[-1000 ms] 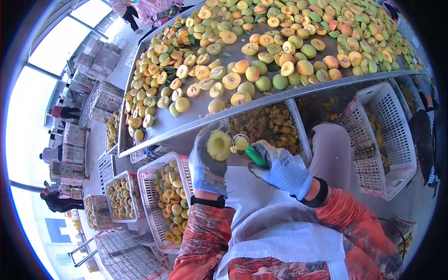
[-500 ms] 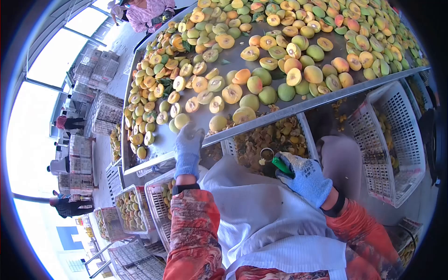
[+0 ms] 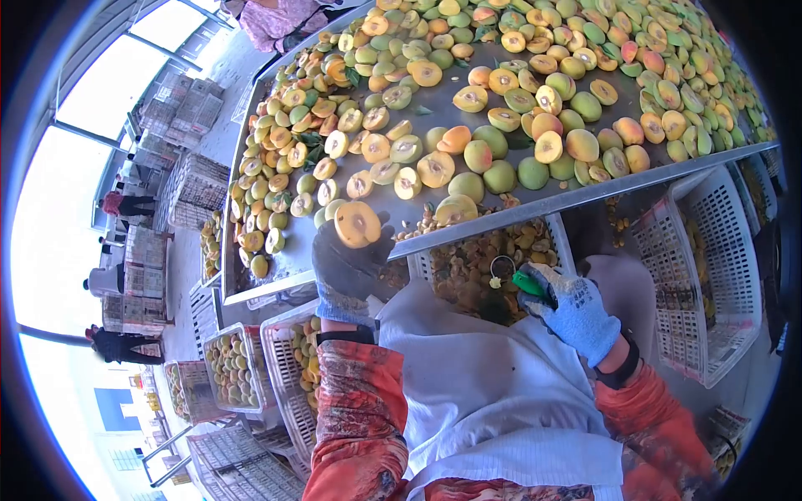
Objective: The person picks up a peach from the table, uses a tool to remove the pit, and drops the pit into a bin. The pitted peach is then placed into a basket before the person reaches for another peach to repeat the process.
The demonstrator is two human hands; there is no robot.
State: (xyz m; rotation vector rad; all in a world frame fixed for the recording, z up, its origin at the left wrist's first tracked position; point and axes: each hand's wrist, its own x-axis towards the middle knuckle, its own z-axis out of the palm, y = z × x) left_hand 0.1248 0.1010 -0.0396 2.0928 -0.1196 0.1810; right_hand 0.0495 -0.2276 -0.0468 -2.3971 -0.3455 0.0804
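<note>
My left hand (image 3: 349, 265), in a grey-palmed blue glove, is turned palm up at the table's near edge. Its fingers hold a peach half (image 3: 357, 224), its orange cut face showing. My right hand (image 3: 576, 311), gloved too, is closed round the green handle of a pitting tool (image 3: 528, 282). A metal ring sticks out from the tool's tip, with a pale scrap at it. Halved and whole peaches (image 3: 436, 169) lie on the metal table (image 3: 430, 88) just beyond my left hand. Under the right hand's tool stands a crate of pits and scraps (image 3: 476, 271).
A raised metal rim (image 3: 535, 203) runs along the table's near side. White plastic crates stand at the right (image 3: 727, 275) and lower left (image 3: 280, 367), the left ones holding fruit. Stacked crates (image 3: 200, 188) and people (image 3: 125, 344) are farther left. Another person (image 3: 280, 21) is across the table.
My left hand has turned from back up to palm up and now shows a peach half in its fingers. My right hand keeps its grip on the tool. The view has shifted slightly.
</note>
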